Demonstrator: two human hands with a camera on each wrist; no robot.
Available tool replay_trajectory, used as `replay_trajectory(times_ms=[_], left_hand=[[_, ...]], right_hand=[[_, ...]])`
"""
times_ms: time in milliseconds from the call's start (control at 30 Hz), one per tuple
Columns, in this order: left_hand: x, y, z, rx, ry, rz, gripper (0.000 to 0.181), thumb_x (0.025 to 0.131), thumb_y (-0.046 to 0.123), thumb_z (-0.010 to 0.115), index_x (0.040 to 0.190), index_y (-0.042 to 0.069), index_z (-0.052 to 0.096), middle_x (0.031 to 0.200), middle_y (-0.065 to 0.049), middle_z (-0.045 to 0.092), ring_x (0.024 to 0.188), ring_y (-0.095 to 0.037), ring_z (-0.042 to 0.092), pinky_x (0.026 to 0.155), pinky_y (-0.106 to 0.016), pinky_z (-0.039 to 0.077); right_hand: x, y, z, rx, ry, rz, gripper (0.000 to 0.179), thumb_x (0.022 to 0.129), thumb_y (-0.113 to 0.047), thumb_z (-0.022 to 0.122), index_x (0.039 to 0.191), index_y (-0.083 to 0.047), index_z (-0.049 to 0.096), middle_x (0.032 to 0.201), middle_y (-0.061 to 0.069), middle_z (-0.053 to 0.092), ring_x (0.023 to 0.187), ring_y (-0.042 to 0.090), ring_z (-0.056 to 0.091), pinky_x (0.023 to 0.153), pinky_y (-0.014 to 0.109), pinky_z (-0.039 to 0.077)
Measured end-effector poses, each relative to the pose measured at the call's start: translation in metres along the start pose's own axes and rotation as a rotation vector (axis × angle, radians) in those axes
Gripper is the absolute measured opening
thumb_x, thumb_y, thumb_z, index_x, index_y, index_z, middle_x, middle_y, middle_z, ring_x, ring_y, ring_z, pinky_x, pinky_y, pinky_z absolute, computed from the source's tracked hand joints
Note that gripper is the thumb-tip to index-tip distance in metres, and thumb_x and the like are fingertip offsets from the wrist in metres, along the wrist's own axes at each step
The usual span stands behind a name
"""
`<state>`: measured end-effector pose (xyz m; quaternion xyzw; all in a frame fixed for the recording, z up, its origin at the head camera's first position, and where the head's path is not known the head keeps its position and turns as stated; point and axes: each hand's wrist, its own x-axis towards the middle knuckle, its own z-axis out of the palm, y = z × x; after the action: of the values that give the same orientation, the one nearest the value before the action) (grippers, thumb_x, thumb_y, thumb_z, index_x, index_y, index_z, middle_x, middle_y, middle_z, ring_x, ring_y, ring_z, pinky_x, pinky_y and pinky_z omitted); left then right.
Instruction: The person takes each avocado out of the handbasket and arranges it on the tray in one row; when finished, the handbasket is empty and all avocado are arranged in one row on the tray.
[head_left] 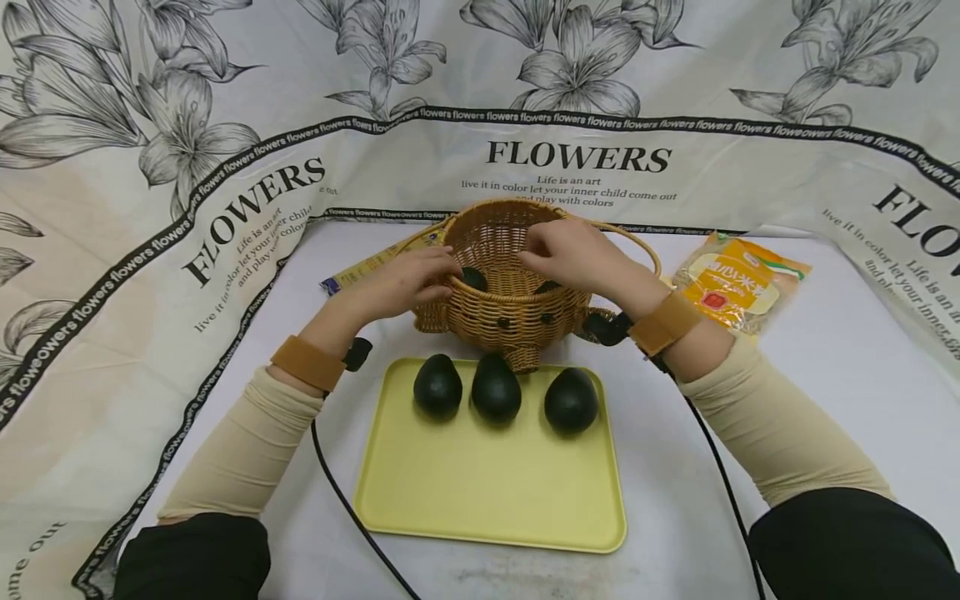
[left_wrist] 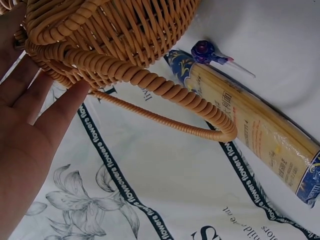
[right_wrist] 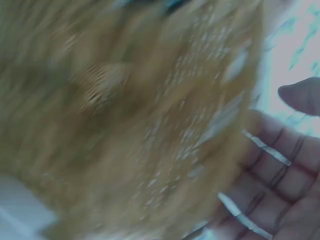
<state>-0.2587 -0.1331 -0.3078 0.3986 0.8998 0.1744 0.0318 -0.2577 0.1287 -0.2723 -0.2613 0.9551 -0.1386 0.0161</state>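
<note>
A brown wicker basket (head_left: 495, 310) with loop handles and an animal-like front stands behind a yellow tray (head_left: 487, 492). My left hand (head_left: 408, 282) is at the basket's left rim, its fingers extended there in the left wrist view. Just past those fingertips, a dark avocado (head_left: 472, 278) shows inside the basket. Over the basket's right side hovers my right hand (head_left: 573, 254), with no object visible in it; the right wrist view is blurred but shows thumb and fingers apart. Another dark shape (head_left: 547, 287) inside is mostly hidden. Three avocados (head_left: 496, 390) lie along the tray's far edge.
A yellow-orange food bag (head_left: 731, 283) lies right of the basket. Behind its left side is a pack of spaghetti (left_wrist: 245, 125), with a purple-wrapped lollipop (left_wrist: 204, 51) beside it. Black cables (head_left: 352, 508) run from both wrists. A floral cloth (head_left: 577, 67) rises behind the white table.
</note>
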Motion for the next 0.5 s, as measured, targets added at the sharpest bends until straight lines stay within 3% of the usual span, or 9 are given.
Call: replay_trajectory(times_ms=[167, 300, 500], left_hand=[[0.002, 0.002, -0.003, 0.013, -0.024, -0.006, 0.029, 0.095, 0.022, 0.056, 0.120, 0.008, 0.060, 0.133, -0.012, 0.054, 0.140, -0.029, 0.033, 0.113, -0.043, 0.034], [0.004, 0.004, -0.006, 0.020, -0.060, -0.025, 0.031, 0.095, 0.024, 0.056, 0.121, 0.008, 0.060, 0.134, -0.012, 0.054, 0.141, -0.030, 0.032, 0.113, -0.044, 0.033], [0.009, 0.009, -0.016, 0.079, -0.127, -0.039, 0.033, 0.096, 0.036, 0.053, 0.118, 0.012, 0.063, 0.130, -0.009, 0.056, 0.137, -0.029, 0.038, 0.111, -0.044, 0.035]], right_hand=[[0.002, 0.040, 0.013, 0.043, 0.004, -0.073, 0.019, 0.097, -0.021, 0.049, 0.093, -0.010, 0.065, 0.076, 0.006, 0.060, 0.061, 0.018, 0.048, 0.059, 0.031, 0.041], [0.006, 0.046, 0.020, 0.056, -0.007, -0.122, 0.020, 0.097, -0.022, 0.049, 0.097, -0.010, 0.065, 0.080, 0.006, 0.062, 0.065, 0.018, 0.050, 0.063, 0.032, 0.042], [0.007, 0.045, 0.026, 0.086, 0.023, -0.097, 0.018, 0.097, -0.019, 0.051, 0.103, -0.009, 0.066, 0.087, 0.008, 0.066, 0.067, 0.019, 0.052, 0.065, 0.034, 0.044]])
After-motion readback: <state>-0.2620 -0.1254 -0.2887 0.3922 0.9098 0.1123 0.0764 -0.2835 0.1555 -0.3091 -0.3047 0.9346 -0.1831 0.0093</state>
